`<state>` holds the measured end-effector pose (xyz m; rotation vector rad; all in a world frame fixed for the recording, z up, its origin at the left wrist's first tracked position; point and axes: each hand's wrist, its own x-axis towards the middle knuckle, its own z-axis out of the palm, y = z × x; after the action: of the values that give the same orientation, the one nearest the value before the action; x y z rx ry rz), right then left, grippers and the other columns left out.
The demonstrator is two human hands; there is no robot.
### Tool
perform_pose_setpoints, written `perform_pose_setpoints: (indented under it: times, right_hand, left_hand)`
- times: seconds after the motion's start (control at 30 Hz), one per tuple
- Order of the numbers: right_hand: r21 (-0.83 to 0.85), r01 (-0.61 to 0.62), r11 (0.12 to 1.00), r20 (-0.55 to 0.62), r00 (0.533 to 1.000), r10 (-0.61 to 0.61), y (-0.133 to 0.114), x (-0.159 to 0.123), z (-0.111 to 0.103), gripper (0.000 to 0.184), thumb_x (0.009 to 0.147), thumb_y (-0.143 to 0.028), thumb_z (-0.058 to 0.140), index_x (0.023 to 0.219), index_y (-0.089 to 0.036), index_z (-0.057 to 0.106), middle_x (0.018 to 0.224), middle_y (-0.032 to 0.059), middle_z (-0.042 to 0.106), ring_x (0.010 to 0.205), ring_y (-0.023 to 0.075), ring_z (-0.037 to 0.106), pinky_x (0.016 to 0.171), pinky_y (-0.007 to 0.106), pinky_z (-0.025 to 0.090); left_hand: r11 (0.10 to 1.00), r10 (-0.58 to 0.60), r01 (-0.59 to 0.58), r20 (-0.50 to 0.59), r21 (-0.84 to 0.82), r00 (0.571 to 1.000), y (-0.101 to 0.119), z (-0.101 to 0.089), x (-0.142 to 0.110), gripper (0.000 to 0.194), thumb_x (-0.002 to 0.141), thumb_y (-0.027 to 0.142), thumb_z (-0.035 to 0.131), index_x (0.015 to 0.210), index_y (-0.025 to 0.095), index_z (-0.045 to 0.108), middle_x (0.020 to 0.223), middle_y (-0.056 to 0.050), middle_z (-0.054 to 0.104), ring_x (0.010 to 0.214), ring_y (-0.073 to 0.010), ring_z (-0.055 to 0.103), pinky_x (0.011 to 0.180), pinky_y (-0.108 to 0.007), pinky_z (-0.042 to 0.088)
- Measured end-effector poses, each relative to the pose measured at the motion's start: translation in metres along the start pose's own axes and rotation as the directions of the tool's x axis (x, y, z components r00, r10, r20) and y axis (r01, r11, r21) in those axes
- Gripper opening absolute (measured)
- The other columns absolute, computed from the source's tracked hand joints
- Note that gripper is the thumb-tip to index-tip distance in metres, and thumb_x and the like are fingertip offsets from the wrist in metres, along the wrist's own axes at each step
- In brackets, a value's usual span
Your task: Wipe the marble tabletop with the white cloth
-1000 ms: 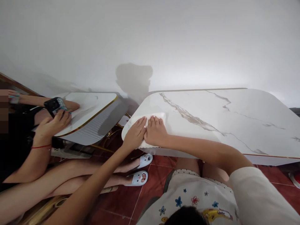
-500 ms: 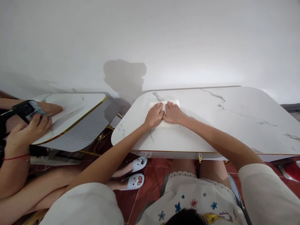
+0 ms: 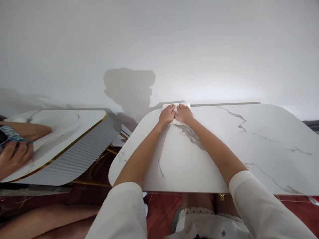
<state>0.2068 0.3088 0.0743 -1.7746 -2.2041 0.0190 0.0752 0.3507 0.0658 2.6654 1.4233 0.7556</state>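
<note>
A white cloth (image 3: 177,121) lies at the back edge of the white marble-patterned table (image 3: 189,176), close against the wall. My left hand (image 3: 166,116) presses down on its left part, fingers together and bent over the cloth. On its right part rests my right hand (image 3: 183,114), held the same way, with the thumbs of both hands nearly meeting. Both arms are stretched far forward over the tabletop. Much of the cloth is hidden beneath my hands.
At left stands a second marble-patterned table (image 3: 72,127) with a gold edge. Another person's hand (image 3: 17,156) is over it, with a dark, patterned object beside the fingers. A plain wall (image 3: 199,49) rises behind. A small gold knob (image 3: 221,197) shows under the front edge.
Both hands have pushed the cloth away from me, from the tabletop's inner part to its back edge. My view has tilted and leaned forward. The other person's hand sits farther left in view.
</note>
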Motion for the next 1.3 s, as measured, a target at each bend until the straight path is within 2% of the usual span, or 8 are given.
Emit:
perform_pose_setpoints:
  times: [0.13, 0.23, 0.37, 0.53, 0.7, 0.9, 1.13, 1.3]
  right_hand:
    - [-0.017, 0.003, 1.000, 0.006, 1.000, -0.003, 0.022, 0.008, -0.005, 0.060, 0.093, -0.035, 0.033, 0.142, -0.001, 0.034, 0.150, 0.0172, 0.032, 0.138, 0.0258, 0.026, 0.110, 0.036, 0.018]
    - [-0.032, -0.017, 0.999, -0.002, 1.000, 0.017, 0.035, 0.003, -0.010, 0.059, 0.093, -0.033, 0.033, 0.141, 0.000, 0.035, 0.149, 0.0176, 0.034, 0.137, 0.0262, 0.027, 0.110, 0.036, 0.019]
    - [-0.044, -0.051, 0.998, -0.023, 0.998, 0.050, 0.044, -0.014, -0.014, 0.058, 0.093, -0.031, 0.031, 0.142, -0.001, 0.034, 0.150, 0.0166, 0.032, 0.138, 0.0256, 0.025, 0.110, 0.036, 0.017]
    - [-0.067, -0.100, 0.993, -0.039, 0.994, 0.098, 0.039, -0.047, -0.018, 0.060, 0.092, -0.032, 0.029, 0.143, 0.000, 0.033, 0.151, 0.0165, 0.029, 0.139, 0.0265, 0.024, 0.111, 0.038, 0.016]
    - [-0.075, -0.091, 0.993, -0.026, 0.996, 0.090, 0.018, -0.089, -0.026, 0.061, 0.091, -0.033, 0.031, 0.143, 0.001, 0.032, 0.151, 0.0175, 0.029, 0.139, 0.0273, 0.023, 0.111, 0.039, 0.016]
    - [-0.081, -0.070, 0.994, -0.019, 0.997, 0.069, -0.022, -0.140, -0.031, 0.064, 0.090, -0.033, 0.032, 0.142, 0.003, 0.032, 0.151, 0.0202, 0.029, 0.139, 0.0297, 0.024, 0.111, 0.040, 0.016]
    - [-0.048, -0.022, 0.999, -0.042, 0.999, 0.020, -0.069, -0.197, -0.034, 0.063, 0.089, -0.031, 0.034, 0.141, 0.006, 0.035, 0.149, 0.0225, 0.031, 0.138, 0.0323, 0.026, 0.112, 0.043, 0.017]
    - [-0.024, 0.039, 0.999, -0.029, 0.999, -0.040, -0.083, -0.241, -0.046, 0.064, 0.088, -0.031, 0.035, 0.141, 0.005, 0.034, 0.149, 0.0223, 0.030, 0.139, 0.0319, 0.025, 0.113, 0.043, 0.017]
  left_hand:
    - [0.999, 0.025, -0.026, 0.028, 0.034, 0.999, 0.009, 0.009, 0.023, 0.043, 0.087, 0.019, 0.034, 0.123, 0.012, 0.055, 0.134, -0.012, 0.054, 0.127, -0.0218, 0.045, 0.108, -0.035, 0.033]
    - [0.998, 0.042, -0.044, 0.043, 0.041, 0.998, 0.024, 0.014, 0.029, 0.040, 0.088, 0.019, 0.034, 0.122, 0.012, 0.055, 0.132, -0.013, 0.054, 0.125, -0.0231, 0.046, 0.106, -0.038, 0.034]
    - [0.998, 0.060, -0.061, 0.052, 0.018, 0.997, 0.043, 0.018, 0.026, 0.040, 0.089, 0.018, 0.033, 0.124, 0.013, 0.052, 0.133, -0.014, 0.053, 0.125, -0.0242, 0.045, 0.105, -0.040, 0.034]
    - [0.992, 0.129, -0.129, 0.069, -0.009, 0.989, 0.058, 0.017, 0.008, 0.045, 0.089, 0.020, 0.032, 0.130, 0.011, 0.047, 0.140, -0.013, 0.047, 0.131, -0.0234, 0.040, 0.109, -0.038, 0.030]
    - [0.986, 0.166, -0.167, 0.106, 0.000, 0.980, 0.069, 0.009, -0.027, 0.049, 0.090, 0.022, 0.029, 0.134, 0.005, 0.043, 0.143, -0.016, 0.043, 0.134, -0.0243, 0.036, 0.112, -0.038, 0.026]
    - [0.976, 0.213, -0.216, 0.084, 0.022, 0.973, 0.076, -0.011, -0.090, 0.050, 0.091, 0.026, 0.027, 0.136, 0.010, 0.041, 0.143, -0.013, 0.044, 0.135, -0.0242, 0.035, 0.112, -0.042, 0.027]
    - [0.986, 0.153, -0.159, 0.099, 0.056, 0.983, 0.090, -0.042, -0.166, 0.053, 0.092, 0.028, 0.022, 0.139, 0.011, 0.037, 0.145, -0.013, 0.040, 0.137, -0.0248, 0.032, 0.112, -0.046, 0.028]
    - [0.995, 0.059, -0.068, 0.123, 0.077, 0.991, 0.113, -0.055, -0.211, 0.055, 0.091, 0.032, 0.023, 0.142, 0.013, 0.034, 0.148, -0.012, 0.036, 0.138, -0.0258, 0.030, 0.113, -0.046, 0.027]
